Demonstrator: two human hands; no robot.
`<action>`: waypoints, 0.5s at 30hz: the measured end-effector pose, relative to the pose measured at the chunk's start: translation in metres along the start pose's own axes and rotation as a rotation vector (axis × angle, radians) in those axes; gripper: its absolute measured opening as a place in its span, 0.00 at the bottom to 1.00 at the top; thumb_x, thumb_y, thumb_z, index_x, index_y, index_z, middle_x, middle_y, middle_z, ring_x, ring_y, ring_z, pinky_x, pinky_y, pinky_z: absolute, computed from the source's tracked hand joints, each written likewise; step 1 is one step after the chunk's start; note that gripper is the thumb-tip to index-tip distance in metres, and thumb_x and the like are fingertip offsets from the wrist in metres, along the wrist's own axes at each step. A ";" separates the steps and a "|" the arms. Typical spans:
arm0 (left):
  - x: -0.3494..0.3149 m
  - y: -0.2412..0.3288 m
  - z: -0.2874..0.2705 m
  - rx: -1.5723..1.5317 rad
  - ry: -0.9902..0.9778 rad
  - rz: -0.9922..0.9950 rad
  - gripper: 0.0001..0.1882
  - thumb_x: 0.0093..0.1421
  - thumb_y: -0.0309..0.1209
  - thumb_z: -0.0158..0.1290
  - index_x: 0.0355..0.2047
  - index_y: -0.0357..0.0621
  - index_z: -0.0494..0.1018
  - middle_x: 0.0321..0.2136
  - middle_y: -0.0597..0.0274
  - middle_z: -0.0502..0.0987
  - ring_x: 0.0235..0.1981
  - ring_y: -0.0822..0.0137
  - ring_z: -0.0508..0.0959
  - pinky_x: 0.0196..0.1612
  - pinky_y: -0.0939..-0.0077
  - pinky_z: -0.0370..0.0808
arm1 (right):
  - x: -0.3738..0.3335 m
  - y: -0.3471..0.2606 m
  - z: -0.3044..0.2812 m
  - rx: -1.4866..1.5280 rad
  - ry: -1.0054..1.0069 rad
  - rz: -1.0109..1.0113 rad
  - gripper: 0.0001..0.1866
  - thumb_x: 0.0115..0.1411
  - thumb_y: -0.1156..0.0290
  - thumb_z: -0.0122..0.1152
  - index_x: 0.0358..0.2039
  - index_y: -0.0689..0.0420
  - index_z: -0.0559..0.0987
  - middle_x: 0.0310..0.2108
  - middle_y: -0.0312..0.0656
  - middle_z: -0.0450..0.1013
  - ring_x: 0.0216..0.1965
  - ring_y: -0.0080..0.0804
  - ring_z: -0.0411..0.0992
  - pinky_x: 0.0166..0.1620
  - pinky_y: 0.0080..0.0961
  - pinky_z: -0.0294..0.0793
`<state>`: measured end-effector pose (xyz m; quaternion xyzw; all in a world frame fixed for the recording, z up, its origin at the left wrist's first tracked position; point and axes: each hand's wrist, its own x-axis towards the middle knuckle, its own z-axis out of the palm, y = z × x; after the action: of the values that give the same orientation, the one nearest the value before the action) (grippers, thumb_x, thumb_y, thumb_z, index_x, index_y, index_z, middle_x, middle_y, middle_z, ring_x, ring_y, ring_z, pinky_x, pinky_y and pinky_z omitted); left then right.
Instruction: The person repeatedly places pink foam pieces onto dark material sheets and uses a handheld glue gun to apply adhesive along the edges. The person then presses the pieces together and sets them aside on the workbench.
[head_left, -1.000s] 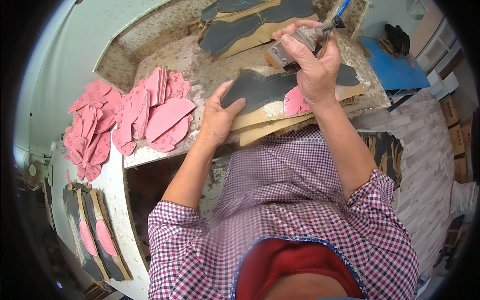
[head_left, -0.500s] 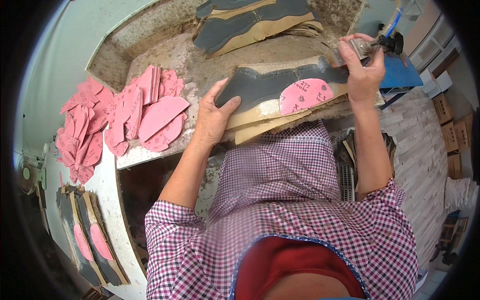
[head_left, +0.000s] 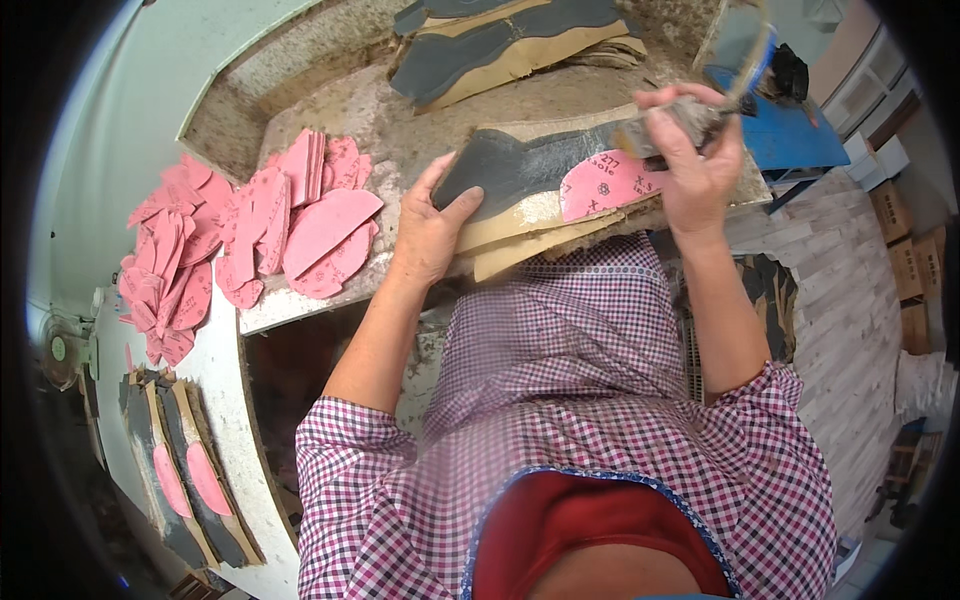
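My left hand grips the left end of a dark grey and tan panel, thumb on top. A pink half-oval board piece lies on the panel's tan part. A wet-looking shine shows on the dark surface and beside the pink piece. My right hand is closed round a glue brush, a grubby grey block with a hose at its top. The brush is over the panel's right end, close to the pink piece; its working face is hidden. Another tan panel lies beneath.
Loose pink pieces lie heaped at the left of the bench. A stack of similar panels rests at the back. Two panels with pink pieces lie at lower left. A blue table and cardboard boxes stand at right.
My right hand has moved left and downward with the brush, now over the panel's right end near the pink piece. My left hand keeps its hold in about the same place.
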<state>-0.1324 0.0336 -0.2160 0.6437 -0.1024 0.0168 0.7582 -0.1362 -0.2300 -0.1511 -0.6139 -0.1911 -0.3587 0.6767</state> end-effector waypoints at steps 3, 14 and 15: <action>0.000 -0.001 0.001 -0.062 -0.008 -0.004 0.24 0.59 0.22 0.58 0.57 0.35 0.69 0.45 0.60 0.78 0.43 0.73 0.76 0.49 0.79 0.75 | 0.003 -0.001 -0.026 0.057 0.083 -0.021 0.14 0.59 0.76 0.63 0.45 0.61 0.72 0.38 0.43 0.77 0.40 0.32 0.78 0.47 0.29 0.77; 0.040 0.107 0.038 0.471 -0.109 0.487 0.20 0.58 0.22 0.57 0.52 0.39 0.75 0.44 0.62 0.80 0.45 0.71 0.77 0.51 0.77 0.73 | 0.023 -0.043 -0.067 0.422 0.063 -0.105 0.12 0.62 0.76 0.55 0.45 0.67 0.72 0.39 0.53 0.76 0.43 0.46 0.76 0.55 0.61 0.73; 0.043 0.121 0.049 0.520 -0.121 0.535 0.19 0.58 0.19 0.56 0.52 0.38 0.75 0.45 0.62 0.79 0.46 0.72 0.77 0.51 0.77 0.74 | 0.023 -0.047 -0.070 0.440 0.055 -0.119 0.13 0.62 0.76 0.54 0.45 0.68 0.72 0.39 0.53 0.76 0.44 0.46 0.76 0.55 0.62 0.73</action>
<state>-0.1154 0.0018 -0.0829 0.7652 -0.3036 0.2015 0.5308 -0.1671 -0.3027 -0.1149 -0.4291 -0.2819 -0.3643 0.7770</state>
